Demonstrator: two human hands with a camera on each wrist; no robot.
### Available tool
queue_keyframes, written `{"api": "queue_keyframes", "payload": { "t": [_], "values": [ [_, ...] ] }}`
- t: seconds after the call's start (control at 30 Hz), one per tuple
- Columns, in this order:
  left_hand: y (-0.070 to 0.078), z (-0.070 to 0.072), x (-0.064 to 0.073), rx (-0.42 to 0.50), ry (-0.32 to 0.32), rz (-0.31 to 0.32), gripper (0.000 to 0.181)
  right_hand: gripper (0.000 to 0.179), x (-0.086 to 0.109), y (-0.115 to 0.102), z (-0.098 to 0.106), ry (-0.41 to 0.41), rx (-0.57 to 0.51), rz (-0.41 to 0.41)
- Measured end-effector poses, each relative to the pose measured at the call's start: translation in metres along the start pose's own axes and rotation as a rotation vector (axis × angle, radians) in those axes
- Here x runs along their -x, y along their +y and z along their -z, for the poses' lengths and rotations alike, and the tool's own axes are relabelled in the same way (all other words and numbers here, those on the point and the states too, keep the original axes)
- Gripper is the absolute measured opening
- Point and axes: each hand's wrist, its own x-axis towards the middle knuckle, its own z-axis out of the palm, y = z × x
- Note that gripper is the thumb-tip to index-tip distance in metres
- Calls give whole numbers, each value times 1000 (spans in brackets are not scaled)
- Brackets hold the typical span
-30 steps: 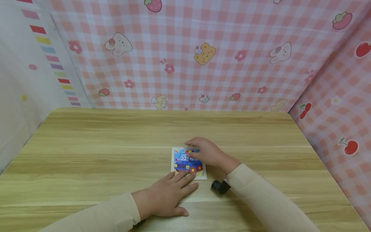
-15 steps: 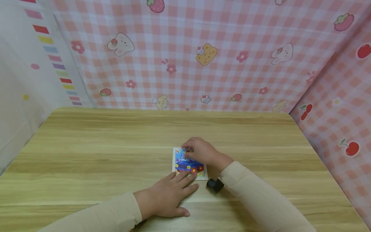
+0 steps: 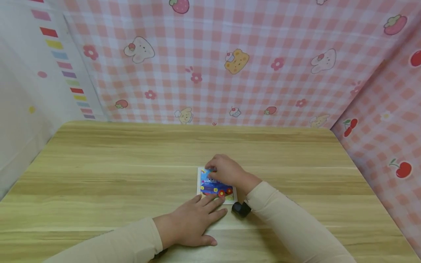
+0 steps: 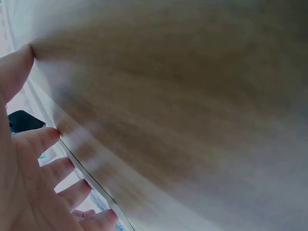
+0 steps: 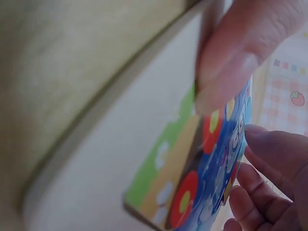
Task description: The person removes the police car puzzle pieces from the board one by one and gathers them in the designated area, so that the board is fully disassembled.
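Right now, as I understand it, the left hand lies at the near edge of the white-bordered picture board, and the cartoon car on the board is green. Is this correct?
Not quite: the cartoon car is blue, not green, as the head view shows. The left hand does lie at the near edge of the white-bordered picture board.

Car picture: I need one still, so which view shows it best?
The head view: most of the car picture shows from above, though the right hand covers a corner. The right wrist view shows its wheels close but slanted; the left wrist view, little beyond an edge.
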Motion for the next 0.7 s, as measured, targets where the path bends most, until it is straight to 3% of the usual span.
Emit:
{"api": "queue_keyframes", "payload": {
  "t": [0.7],
  "values": [
    [0, 1, -1, 14, -9, 4, 75, 21, -1, -4, 1, 22, -26, -11]
  ]
}}
